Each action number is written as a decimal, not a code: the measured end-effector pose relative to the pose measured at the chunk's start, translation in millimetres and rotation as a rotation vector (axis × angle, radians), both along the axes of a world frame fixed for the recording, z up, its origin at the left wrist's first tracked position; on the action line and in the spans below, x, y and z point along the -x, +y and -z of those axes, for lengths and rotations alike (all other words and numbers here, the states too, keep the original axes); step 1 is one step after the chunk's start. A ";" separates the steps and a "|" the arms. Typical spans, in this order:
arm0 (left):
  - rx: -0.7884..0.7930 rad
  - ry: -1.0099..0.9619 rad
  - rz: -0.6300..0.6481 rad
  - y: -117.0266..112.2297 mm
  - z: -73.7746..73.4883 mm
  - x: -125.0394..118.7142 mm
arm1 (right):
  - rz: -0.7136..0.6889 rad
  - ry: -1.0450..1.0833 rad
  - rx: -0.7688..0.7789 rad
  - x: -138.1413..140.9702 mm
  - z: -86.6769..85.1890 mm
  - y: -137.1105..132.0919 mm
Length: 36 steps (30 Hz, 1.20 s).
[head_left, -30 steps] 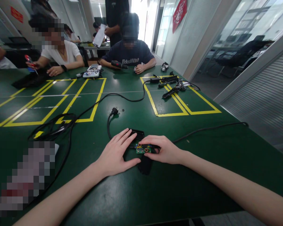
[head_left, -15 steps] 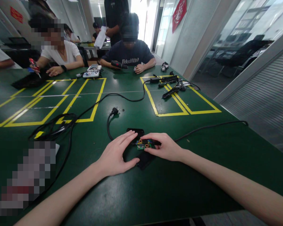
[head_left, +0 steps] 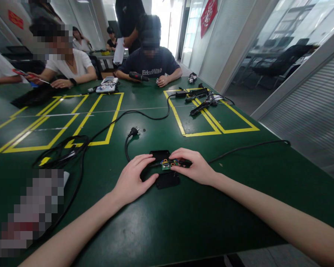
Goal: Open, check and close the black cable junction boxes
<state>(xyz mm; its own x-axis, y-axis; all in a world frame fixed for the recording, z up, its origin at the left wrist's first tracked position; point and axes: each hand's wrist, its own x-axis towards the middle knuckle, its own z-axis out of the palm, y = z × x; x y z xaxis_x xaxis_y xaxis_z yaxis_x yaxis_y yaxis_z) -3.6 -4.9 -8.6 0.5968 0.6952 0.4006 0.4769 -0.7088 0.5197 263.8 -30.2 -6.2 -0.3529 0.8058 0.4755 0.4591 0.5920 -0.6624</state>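
A small green circuit board (head_left: 166, 165) with copper-coloured coils lies between two black plastic case halves. My right hand (head_left: 193, 167) pinches the board's right end between thumb and fingers. The far case half (head_left: 160, 155) is partly behind my left fingertips, and the near one (head_left: 167, 180) lies flat on the table. My left hand (head_left: 136, 178) is open, thumb and fingers spread on the left side of the board. Its thumb tip is at the near half's left edge; whether it touches is unclear. A black power plug (head_left: 133, 132) lies beyond my left hand, its cord running towards the case.
The green table (head_left: 144, 230) bears yellow tape rectangles. A coiled black cable (head_left: 64, 150) lies at left, near a blurred-out object (head_left: 30, 211). Black tools and cables (head_left: 202, 104) lie far right. Across the table, one person holds a power drill (head_left: 138, 76), another a red-handled screwdriver (head_left: 30, 75).
My right hand and the circuit board have shifted slightly away from me. My left hand has drawn a little left, and the near case half now shows more fully and lies straighter.
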 end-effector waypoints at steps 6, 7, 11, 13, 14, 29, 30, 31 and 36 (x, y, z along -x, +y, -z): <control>0.032 -0.021 0.033 1.9 2.9 0.3 | -0.040 -0.046 0.017 3.3 2.1 0.4; 0.037 -0.017 0.031 2.3 3.3 0.2 | -0.055 -0.048 0.022 3.6 1.9 0.1; 0.065 0.008 0.015 3.4 4.9 0.0 | -0.148 -0.054 0.022 4.5 0.4 -1.0; 0.071 0.016 0.015 3.8 5.2 0.0 | -0.158 -0.055 0.008 4.9 0.6 -1.0; 0.072 0.017 0.017 3.9 5.2 0.0 | -0.155 -0.055 0.003 5.1 1.0 -0.8; -0.028 0.013 -0.007 3.1 2.1 -1.6 | -0.018 -0.172 -0.082 3.1 6.1 1.8; -0.036 0.025 -0.008 3.4 1.7 -1.8 | -0.011 -0.171 -0.080 3.1 6.0 1.5; -0.042 0.036 -0.006 3.7 1.4 -1.9 | -0.004 -0.171 -0.077 3.1 6.0 1.2; -0.040 0.082 -0.003 3.7 -0.4 -2.6 | 0.024 -0.165 -0.069 3.6 7.1 0.7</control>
